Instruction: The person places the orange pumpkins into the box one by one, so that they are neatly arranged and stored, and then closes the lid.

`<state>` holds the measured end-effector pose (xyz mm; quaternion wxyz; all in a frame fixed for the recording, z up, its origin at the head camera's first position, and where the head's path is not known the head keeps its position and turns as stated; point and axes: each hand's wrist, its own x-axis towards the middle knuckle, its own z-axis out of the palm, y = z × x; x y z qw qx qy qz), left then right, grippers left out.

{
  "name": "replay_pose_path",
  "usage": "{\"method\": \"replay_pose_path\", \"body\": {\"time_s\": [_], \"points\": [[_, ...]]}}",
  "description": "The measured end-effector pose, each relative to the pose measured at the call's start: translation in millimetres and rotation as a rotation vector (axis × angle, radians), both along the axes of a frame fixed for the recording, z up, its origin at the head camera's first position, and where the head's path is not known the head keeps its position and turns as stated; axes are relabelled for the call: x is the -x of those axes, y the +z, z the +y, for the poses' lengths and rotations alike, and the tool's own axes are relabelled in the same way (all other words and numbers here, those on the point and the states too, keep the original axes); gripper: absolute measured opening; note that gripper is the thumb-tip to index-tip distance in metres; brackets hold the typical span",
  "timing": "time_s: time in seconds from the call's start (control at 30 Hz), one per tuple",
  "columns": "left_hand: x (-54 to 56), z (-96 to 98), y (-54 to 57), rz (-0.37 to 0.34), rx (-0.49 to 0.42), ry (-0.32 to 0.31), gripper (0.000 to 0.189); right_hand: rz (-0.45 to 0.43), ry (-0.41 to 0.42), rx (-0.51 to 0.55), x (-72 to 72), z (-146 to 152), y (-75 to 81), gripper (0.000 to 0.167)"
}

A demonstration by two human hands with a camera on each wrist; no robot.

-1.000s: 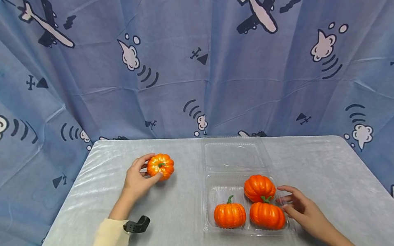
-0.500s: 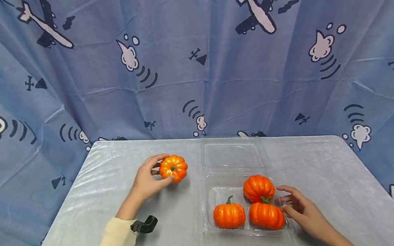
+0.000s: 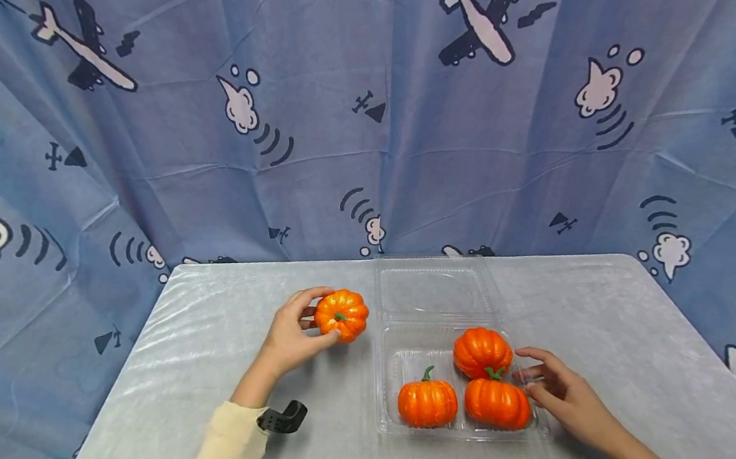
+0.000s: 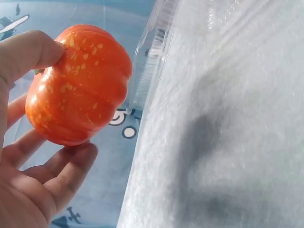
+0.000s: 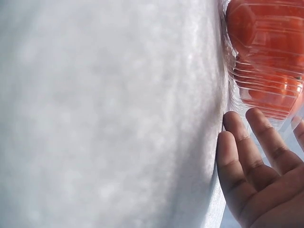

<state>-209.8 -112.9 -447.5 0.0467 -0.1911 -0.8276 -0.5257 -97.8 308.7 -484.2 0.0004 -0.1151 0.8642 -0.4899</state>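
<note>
My left hand (image 3: pixel 295 337) grips a small orange toy pumpkin (image 3: pixel 341 316) with yellow flecks, thumb on one side and fingers on the other. In the left wrist view this pumpkin (image 4: pixel 80 85) is raised off the table. To its right lies a clear plastic clamshell box (image 3: pixel 402 341) with its lid (image 3: pixel 435 290) folded back. Three pumpkins sit inside: one at the front left (image 3: pixel 427 403), one at the back right (image 3: pixel 482 352) and one at the front right (image 3: pixel 498 403). My right hand (image 3: pixel 571 396) has its relaxed fingers at the box's right wall, and its wrist view shows fingertips (image 5: pixel 254 116) beside the ribbed plastic.
A pale cloth covers the table (image 3: pixel 635 349). Behind it hangs a blue curtain (image 3: pixel 324 111) printed with planes and clouds, close to the far edge. A black wrist strap (image 3: pixel 283 418) sits at my left cuff.
My left hand has carried the pumpkin to the right and slightly nearer, toward the box. The right hand and the pumpkins in the box have stayed in place.
</note>
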Motion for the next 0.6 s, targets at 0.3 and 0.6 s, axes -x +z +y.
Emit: {"method": "replay_pose_path", "body": {"time_s": [0.3,0.6], "points": [[-1.6,13.6,10.6,-0.009,-0.038,-0.045,0.061,0.015,0.005,0.009,-0.5,-0.1,-0.8,0.044],[3.5,31.7,13.7,0.028,-0.028,-0.105,0.061,0.022,0.011,0.001,0.8,0.8,-0.7,0.044]]}}
